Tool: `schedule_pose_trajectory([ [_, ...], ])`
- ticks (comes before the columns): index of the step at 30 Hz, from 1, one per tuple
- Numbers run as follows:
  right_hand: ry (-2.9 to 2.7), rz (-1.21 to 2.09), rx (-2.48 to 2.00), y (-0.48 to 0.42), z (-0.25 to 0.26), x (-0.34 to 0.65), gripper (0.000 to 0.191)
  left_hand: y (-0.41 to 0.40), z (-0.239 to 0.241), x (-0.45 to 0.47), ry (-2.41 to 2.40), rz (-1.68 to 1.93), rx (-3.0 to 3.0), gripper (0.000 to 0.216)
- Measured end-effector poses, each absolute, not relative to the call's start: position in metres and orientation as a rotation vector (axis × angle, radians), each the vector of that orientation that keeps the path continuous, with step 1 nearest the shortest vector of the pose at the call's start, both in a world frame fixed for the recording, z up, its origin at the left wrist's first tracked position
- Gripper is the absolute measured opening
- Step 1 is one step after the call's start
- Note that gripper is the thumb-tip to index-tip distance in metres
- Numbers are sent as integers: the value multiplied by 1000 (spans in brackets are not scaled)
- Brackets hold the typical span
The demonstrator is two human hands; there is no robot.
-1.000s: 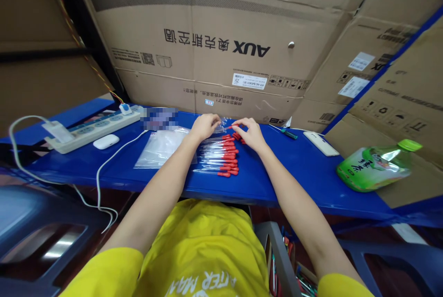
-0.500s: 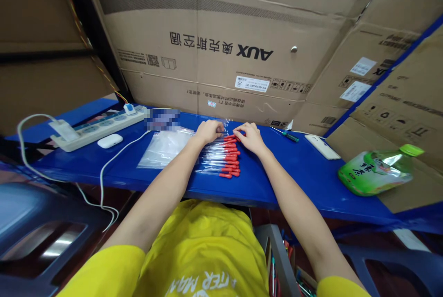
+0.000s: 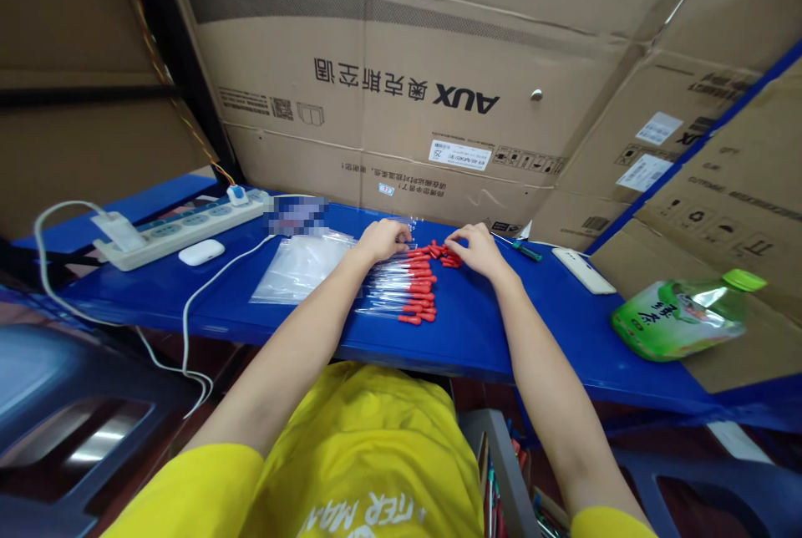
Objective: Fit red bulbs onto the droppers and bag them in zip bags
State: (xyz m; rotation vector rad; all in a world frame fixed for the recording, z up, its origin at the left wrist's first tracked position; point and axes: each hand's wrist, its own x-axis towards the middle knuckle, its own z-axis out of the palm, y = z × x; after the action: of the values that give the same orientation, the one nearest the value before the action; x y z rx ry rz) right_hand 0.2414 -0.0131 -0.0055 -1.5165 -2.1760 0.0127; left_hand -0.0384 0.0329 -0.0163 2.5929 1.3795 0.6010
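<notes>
Tabletop edges: your blue tabletop [image 3: 476, 329] has its near edge just below the red-bulbed tubes [image 3: 401, 287], mid-frame; its far edge meets the cardboard [image 3: 376, 37].
Room to move: blue surface stretches from the tubes to your right forearm, and on toward the green bottle [image 3: 670, 321] at right.
Left hand: your left hand [image 3: 383, 240], at centre, has its fingers curled over the clear ends of the upper tubes; you cannot tell whether they grip any.
Right hand: your right hand [image 3: 477, 250] has thumb and forefinger bent close together at the loose red bulbs [image 3: 451, 261]; a hold cannot be made out.
Count: over ten tubes, overlapping; several loose bulbs; one bottle, one phone [image 3: 584, 271], one green-handled tool [image 3: 526, 251], one power strip [image 3: 188, 226].
Containers: the grey bin [image 3: 501, 454], lower right of centre, holds red and green items; the clear bag [image 3: 301, 271] lies flat left of the tubes.
</notes>
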Motion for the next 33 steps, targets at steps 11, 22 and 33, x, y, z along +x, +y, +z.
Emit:
schedule_pose_trajectory([
  [11, -2241, 44, -1551, -17, -4, 249, 18, 32, -17, -38, 1371, 551, 2618, 18],
  [22, -2247, 164, -1593, -16, 0, 246, 24, 30, -17, -36, 1330, 509, 2707, 21],
  [33, -2272, 169, -1512, -19, 0, 244, 36, 27, -15, -33, 1331, 795, 2588, 20],
])
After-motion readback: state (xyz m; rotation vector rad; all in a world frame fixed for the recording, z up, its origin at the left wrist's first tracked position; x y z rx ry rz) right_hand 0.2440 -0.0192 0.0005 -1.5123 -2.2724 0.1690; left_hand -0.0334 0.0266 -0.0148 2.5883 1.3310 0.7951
